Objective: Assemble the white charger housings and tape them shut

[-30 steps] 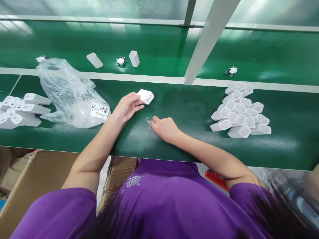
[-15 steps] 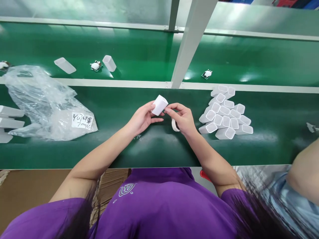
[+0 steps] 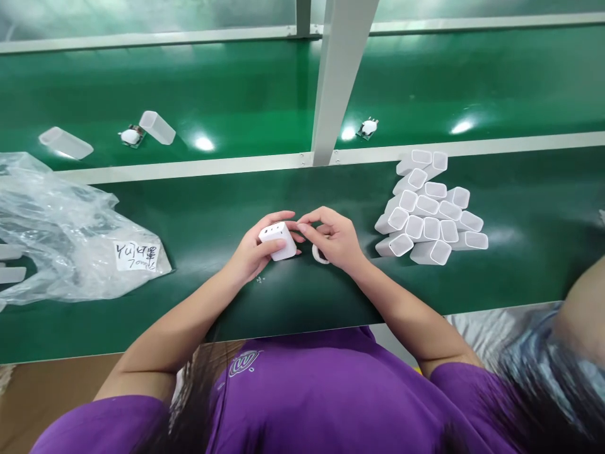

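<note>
My left hand (image 3: pixel 253 249) grips a white plastic housing (image 3: pixel 280 243), thumb across its front and fingers behind. The housing is a rounded box, with small dark holes on its upper end facing me. Close by on the right, my right hand (image 3: pixel 333 236) has thumb and forefinger pinched together near the left fingertips. Whether anything small sits in that pinch cannot be made out. Its curled lower fingers hold a white ring (image 3: pixel 320 255) that looks like a roll of tape, partly hidden by the hand. Both hands are above the green table (image 3: pixel 302 302).
Several white translucent sleeves (image 3: pixel 431 228) stand bunched at right. A labelled clear plastic bag (image 3: pixel 94 252) lies at left. On the green belt behind are loose sleeves (image 3: pixel 66 144) and small circuit boards (image 3: pixel 132 135). A metal post (image 3: pixel 338 82) rises ahead. Another person's arm (image 3: pixel 583 309) is at far right.
My left hand has turned the housing, so its holed end now shows, and moved slightly left and down. My right hand stays pinched beside it. The camera view has shifted and tilted.
</note>
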`<act>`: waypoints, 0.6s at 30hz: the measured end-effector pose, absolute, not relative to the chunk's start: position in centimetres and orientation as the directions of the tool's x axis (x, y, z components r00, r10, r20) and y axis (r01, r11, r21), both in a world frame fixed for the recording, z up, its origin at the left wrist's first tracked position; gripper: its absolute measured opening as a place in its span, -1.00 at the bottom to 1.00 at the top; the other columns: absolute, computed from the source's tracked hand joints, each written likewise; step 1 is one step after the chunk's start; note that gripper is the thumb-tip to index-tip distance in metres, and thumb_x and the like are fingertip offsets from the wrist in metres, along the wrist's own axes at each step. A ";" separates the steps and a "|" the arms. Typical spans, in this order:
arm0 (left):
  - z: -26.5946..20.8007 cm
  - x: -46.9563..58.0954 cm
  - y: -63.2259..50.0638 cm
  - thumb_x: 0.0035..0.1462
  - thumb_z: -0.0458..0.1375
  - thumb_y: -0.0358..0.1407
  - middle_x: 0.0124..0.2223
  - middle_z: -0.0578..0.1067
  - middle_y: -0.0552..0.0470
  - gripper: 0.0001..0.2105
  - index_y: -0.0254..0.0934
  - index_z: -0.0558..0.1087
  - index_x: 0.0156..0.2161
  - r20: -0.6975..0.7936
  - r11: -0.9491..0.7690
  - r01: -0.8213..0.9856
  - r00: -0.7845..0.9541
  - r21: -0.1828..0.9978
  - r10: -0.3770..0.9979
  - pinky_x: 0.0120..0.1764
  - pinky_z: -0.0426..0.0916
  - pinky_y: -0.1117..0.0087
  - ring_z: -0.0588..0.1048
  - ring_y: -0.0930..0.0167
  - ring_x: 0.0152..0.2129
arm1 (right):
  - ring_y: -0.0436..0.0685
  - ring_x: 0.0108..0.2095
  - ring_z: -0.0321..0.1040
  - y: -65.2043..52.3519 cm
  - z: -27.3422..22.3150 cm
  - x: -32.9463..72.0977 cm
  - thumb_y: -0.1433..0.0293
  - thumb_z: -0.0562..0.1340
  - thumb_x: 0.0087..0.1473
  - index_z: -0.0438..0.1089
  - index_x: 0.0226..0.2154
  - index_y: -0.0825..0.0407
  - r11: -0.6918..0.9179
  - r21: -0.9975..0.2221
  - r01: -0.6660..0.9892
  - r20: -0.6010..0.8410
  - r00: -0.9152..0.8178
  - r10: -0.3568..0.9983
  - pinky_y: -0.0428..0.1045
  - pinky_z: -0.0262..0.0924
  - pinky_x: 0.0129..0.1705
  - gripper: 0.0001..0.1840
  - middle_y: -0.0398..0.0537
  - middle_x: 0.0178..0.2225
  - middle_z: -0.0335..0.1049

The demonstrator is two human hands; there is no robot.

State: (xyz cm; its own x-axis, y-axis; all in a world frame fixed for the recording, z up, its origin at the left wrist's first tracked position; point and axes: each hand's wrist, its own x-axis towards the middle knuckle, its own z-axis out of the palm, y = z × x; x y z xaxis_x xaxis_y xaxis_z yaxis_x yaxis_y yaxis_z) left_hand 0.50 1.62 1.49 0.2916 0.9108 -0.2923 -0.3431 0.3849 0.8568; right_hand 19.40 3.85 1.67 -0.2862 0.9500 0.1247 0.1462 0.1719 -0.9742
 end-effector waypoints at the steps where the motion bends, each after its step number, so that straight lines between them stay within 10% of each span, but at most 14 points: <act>1: 1.7 0.6 1.5 -0.11 0.40 -0.24 -0.07 0.61 -0.08 -0.55 -0.13 0.53 -0.04 -0.305 0.401 -0.364 0.293 0.841 0.906 -0.30 0.61 0.27 0.62 0.24 -0.24 | -0.12 -0.59 0.10 3.9 1.5 19.5 0.25 0.24 0.19 0.51 -0.33 0.04 0.237 -0.953 0.190 0.184 -0.260 0.948 -0.12 0.02 -0.56 -0.79 -0.10 -0.31 0.48; 18: 1.9 0.3 1.0 0.04 0.39 -0.26 0.05 0.59 -0.07 -0.60 -0.13 0.49 0.01 -0.173 0.225 -0.194 0.254 0.955 0.952 -0.18 0.57 0.32 0.64 0.26 -0.17 | -0.04 -0.39 0.45 3.8 0.3 19.7 0.39 0.21 0.28 0.56 -0.31 0.00 0.586 -0.548 0.596 0.555 -0.265 0.789 -0.15 0.30 -0.38 -0.80 -0.10 -0.35 0.53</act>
